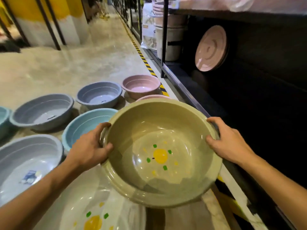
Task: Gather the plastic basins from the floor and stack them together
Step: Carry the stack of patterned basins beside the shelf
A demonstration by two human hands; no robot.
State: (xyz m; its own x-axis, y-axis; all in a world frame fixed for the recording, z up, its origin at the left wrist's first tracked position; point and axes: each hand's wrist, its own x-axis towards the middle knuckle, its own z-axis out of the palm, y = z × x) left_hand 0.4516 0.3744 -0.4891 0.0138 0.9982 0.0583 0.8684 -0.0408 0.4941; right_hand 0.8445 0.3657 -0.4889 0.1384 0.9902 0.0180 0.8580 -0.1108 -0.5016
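olive basin (166, 130) w/ yellow dot + green flecks, lt-blue basin (83, 125) left of it, pink basin (139, 85) beyond it

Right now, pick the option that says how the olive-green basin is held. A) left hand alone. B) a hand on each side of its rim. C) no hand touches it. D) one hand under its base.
B: the left hand grips the rim handle on one side of the olive-green basin and the right hand grips the opposite rim.
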